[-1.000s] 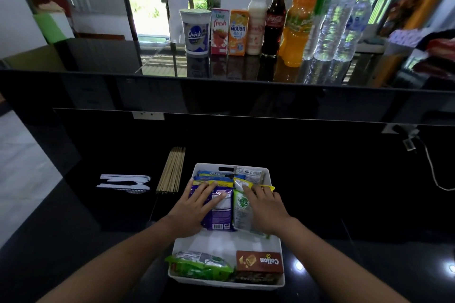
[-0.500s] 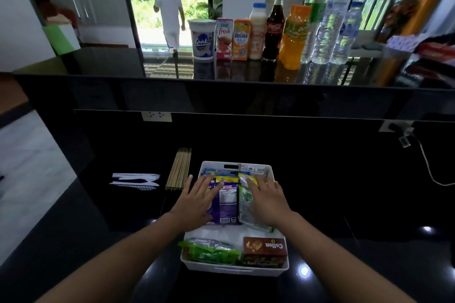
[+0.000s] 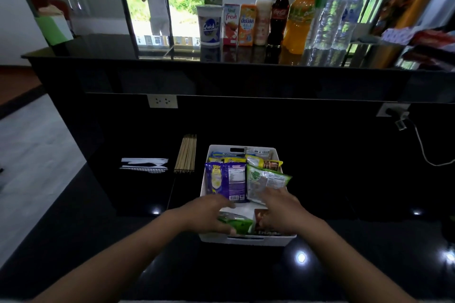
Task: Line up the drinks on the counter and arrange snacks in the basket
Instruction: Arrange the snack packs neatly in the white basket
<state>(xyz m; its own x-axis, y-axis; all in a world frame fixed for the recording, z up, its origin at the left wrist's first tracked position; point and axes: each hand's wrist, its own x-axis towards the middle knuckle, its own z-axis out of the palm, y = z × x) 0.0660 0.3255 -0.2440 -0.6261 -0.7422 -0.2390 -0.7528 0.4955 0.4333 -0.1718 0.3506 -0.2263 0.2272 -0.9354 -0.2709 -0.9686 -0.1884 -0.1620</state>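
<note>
Several snack packets [image 3: 226, 181], perhaps seven, crowd the basket [image 3: 248, 240].

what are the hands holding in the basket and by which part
Left hand grips the green packet by its left end. Right hand covers the brown box; whether it grips it cannot be told.

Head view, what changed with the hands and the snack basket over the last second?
Both hands drew back from the far packets to the near end of the basket. The left hand now grips the green packet; the right hand covers the brown box, grip unclear. The purple packet, drinks and skewers stayed put.
</note>
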